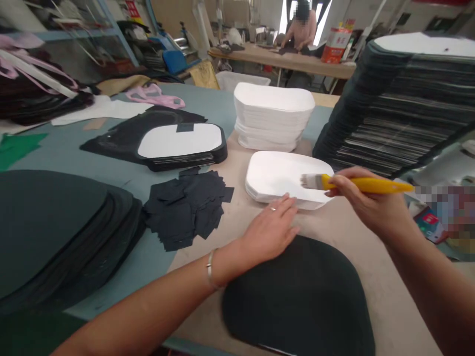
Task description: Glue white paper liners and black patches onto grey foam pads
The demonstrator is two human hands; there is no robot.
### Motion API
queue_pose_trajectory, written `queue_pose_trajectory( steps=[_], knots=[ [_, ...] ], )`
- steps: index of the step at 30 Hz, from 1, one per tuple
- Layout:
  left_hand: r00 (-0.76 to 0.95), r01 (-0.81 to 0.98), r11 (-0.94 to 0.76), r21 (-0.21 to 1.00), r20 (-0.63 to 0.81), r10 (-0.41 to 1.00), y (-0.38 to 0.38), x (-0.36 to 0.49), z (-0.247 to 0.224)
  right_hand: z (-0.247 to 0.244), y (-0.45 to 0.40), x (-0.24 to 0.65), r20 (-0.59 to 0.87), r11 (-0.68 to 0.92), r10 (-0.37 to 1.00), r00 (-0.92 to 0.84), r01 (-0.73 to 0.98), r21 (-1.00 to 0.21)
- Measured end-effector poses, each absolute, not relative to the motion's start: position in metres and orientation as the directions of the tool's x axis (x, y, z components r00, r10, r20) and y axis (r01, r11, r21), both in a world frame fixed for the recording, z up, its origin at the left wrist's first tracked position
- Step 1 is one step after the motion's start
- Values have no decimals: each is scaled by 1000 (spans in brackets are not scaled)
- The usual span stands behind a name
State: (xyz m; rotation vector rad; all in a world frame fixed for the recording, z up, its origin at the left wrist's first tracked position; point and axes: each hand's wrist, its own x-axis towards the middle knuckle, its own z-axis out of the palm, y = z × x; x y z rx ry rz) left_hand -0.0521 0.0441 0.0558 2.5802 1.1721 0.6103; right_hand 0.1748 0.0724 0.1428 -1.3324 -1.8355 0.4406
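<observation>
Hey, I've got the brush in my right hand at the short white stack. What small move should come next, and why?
Probably draw the brush lightly across the top white piece: its bristles are at that surface, the right hand grips the yellow handle, and the left hand lies at the stack's near edge, seemingly able to steady it.

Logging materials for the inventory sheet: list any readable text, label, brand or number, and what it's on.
None legible.
Red-and-white can, back table: characters, too blurred to read.
Red sign, upper left: marks, too small and blurred.
Red label, right edge: too blurred.
Yellow-handled brush: no text I can make out.
</observation>
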Motion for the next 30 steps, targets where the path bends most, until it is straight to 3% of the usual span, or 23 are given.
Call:
queue_pose_trajectory(
  steps=[2,5,11,14,19,24,27,30],
  knots=[
    [580,725,-641,254,277,766,61,-23,50,149,108,137,323,400,916,-237,503,-766],
    [517,818,-560,132,261,815,70,0,38,150,140,99,212,421,873,-440,458,-783],
    [512,828,-559,54,335,791,68,1,24,139,172,68,76,436,783,-618,457,-776],
    [510,825,-562,63,344,788,69,-1,24,132,188,53,77,388,819,-569,450,-804],
    [523,810,-580,86,342,781,72,-1,24,116,236,34,69,206,950,-305,444,-872],
    [522,812,-578,88,335,784,74,-1,22,112,292,41,120,184,979,-167,447,-875],
    [514,816,-571,89,340,787,73,-1,22,122,307,53,168,232,970,-177,456,-859],
    [503,818,-567,97,357,787,73,-1,23,132,310,63,137,280,933,-333,431,-858]
  ],
)
